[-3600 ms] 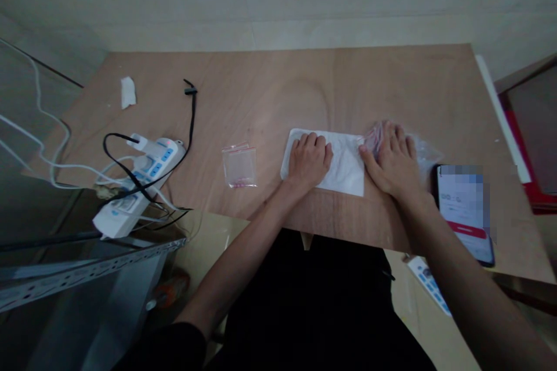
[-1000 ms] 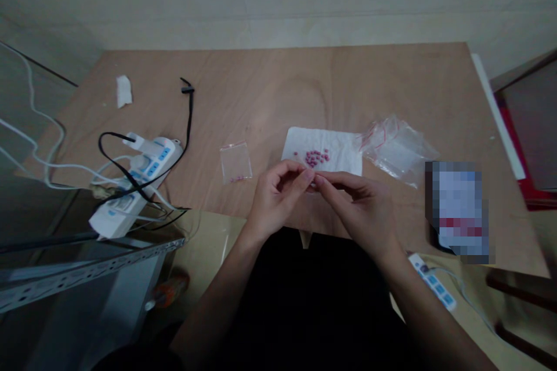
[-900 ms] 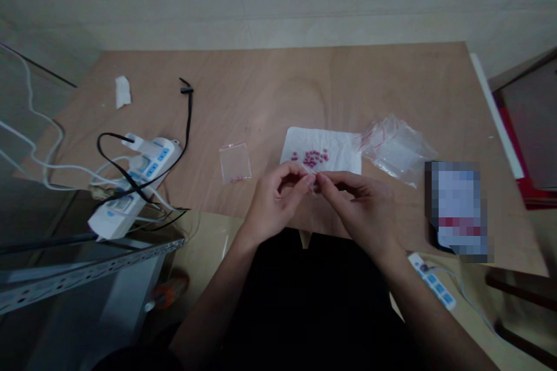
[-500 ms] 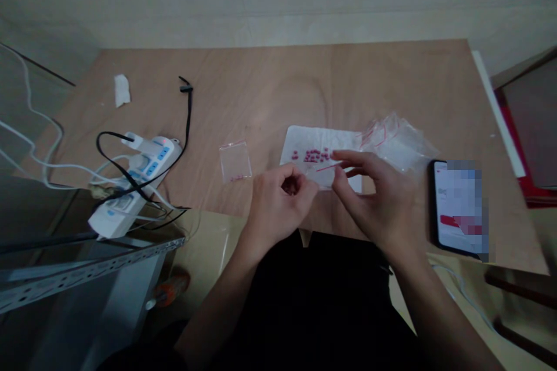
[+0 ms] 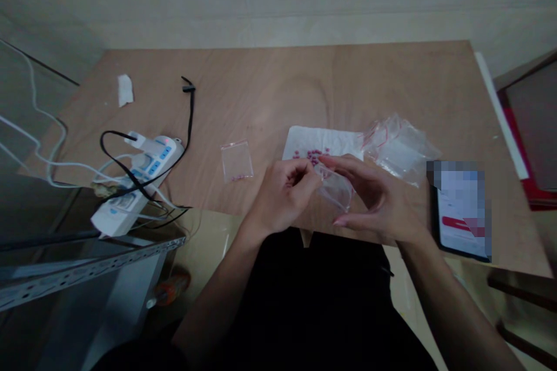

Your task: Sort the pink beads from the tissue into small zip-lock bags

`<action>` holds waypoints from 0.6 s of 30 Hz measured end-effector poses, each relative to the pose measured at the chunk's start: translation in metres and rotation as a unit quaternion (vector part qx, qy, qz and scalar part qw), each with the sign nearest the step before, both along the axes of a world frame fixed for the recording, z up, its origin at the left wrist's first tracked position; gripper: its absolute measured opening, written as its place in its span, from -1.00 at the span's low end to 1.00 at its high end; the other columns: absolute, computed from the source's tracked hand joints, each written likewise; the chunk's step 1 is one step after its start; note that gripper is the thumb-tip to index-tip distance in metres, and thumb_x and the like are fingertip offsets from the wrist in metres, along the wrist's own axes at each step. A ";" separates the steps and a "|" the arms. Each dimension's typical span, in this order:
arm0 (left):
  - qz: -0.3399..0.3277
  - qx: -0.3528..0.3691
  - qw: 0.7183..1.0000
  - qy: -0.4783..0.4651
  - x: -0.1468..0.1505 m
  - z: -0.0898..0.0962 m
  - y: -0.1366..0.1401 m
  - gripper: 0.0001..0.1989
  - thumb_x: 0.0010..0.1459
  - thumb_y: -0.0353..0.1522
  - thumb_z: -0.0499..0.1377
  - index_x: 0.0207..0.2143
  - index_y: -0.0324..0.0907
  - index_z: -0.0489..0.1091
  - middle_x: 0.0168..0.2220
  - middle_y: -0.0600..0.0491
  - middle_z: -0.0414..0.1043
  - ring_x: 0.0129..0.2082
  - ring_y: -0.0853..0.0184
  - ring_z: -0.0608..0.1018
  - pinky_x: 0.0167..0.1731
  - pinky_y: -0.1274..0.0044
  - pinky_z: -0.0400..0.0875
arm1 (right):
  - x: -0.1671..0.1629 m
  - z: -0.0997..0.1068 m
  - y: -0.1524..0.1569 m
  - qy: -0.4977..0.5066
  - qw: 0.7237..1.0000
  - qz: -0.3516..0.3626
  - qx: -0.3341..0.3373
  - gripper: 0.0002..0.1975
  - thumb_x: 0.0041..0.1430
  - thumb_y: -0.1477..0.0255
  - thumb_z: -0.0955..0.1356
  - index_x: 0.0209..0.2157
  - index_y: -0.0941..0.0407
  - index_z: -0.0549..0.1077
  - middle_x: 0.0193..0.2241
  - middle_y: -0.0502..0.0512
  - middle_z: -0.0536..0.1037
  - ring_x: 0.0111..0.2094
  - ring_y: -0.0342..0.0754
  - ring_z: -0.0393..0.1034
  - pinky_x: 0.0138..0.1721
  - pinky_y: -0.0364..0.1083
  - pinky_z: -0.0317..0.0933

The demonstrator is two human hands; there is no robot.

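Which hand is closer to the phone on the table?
The right. The right hand is to the left of the phone, with its wrist close by; the left hand is farther left, across the small clear bag.

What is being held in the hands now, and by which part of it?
A small clear plastic bag: the left hand pinches its left edge. Whether the right hand, spread open beside it, also touches it cannot be told.
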State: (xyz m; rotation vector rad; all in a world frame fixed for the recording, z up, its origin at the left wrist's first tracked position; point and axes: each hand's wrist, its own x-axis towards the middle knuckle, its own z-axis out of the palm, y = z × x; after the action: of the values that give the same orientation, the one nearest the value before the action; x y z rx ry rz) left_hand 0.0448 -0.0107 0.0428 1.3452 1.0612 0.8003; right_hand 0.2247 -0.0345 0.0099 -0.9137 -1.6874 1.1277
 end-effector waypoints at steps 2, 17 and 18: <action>-0.001 0.003 1.000 0.001 0.000 0.003 0.002 -0.77 -0.03 -0.35 0.07 -0.70 -0.14 0.15 -0.70 0.17 0.12 -0.64 0.46 0.20 -0.60 0.53 0.05 | 0.000 0.000 0.001 0.020 0.999 -0.006 -0.026 -0.35 -0.07 0.21 0.54 0.10 -0.04 0.43 0.04 0.14 0.50 0.12 0.06 0.37 0.20 0.14 0.20; 0.133 -0.313 0.885 -0.320 0.038 -0.025 0.023 -0.61 0.27 -0.21 -0.10 -0.42 -0.22 0.38 -0.37 -0.08 0.50 -0.28 0.23 0.56 -0.22 0.39 0.44 | 0.012 0.061 0.058 -0.371 0.910 0.044 0.178 -0.73 0.00 0.22 0.50 -0.29 0.05 0.50 -0.41 0.00 0.58 -0.41 -0.04 0.48 -0.36 -0.08 0.27; 0.132 -0.337 0.869 -0.337 0.042 -0.026 0.023 -0.62 0.29 -0.23 -0.11 -0.43 -0.22 0.37 -0.38 -0.08 0.50 -0.28 0.23 0.56 -0.21 0.38 0.45 | 0.012 0.060 0.063 -0.397 0.895 0.053 0.197 -0.77 0.02 0.25 0.50 -0.31 0.04 0.51 -0.44 -0.01 0.58 -0.40 -0.04 0.48 -0.33 -0.07 0.27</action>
State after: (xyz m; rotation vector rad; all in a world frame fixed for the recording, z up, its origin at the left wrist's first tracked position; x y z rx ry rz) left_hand 0.0870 0.0126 0.0169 0.2757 0.8332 0.8894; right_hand 0.2372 0.0289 0.0699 -1.0964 -2.5324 0.4243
